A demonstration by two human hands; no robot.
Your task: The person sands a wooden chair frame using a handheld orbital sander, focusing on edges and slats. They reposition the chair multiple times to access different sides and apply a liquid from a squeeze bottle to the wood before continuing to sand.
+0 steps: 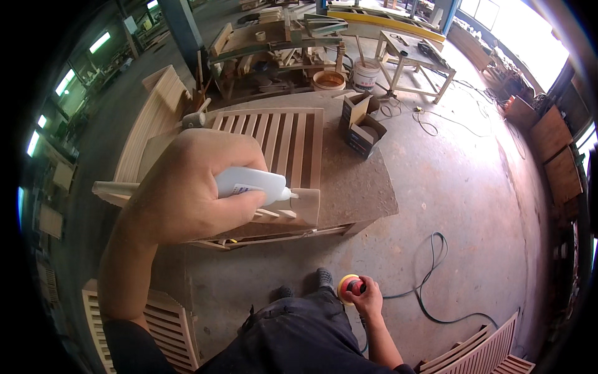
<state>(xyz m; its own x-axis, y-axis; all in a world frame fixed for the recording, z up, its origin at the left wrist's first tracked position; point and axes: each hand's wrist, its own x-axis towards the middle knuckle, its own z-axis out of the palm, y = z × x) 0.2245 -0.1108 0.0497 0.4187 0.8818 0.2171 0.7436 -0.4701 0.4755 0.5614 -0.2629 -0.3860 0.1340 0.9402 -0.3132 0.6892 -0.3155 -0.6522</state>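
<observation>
My left hand [205, 181] is raised close to the camera, its fingers wrapped round a white squeeze bottle [252, 185]. The bottle's narrow nozzle points right, over the near right corner of a slatted wooden panel [316, 146]. That panel lies on a workbench [361, 190], and my hand hides much of its left part. Down by my right leg, my right hand [369, 298] grips a red sander [353, 287] with a yellow pad rim. The sander is held off the bench, with a hose [430, 280] trailing from it over the floor.
A mallet [194, 118] and stacked wooden boards [156, 112] are left of the panel. An opened cardboard box [364, 128] stands at the bench's far right. Buckets [328, 80] and a small table [414, 53] are beyond. Slatted wooden pieces [476, 349] rest at the lower right.
</observation>
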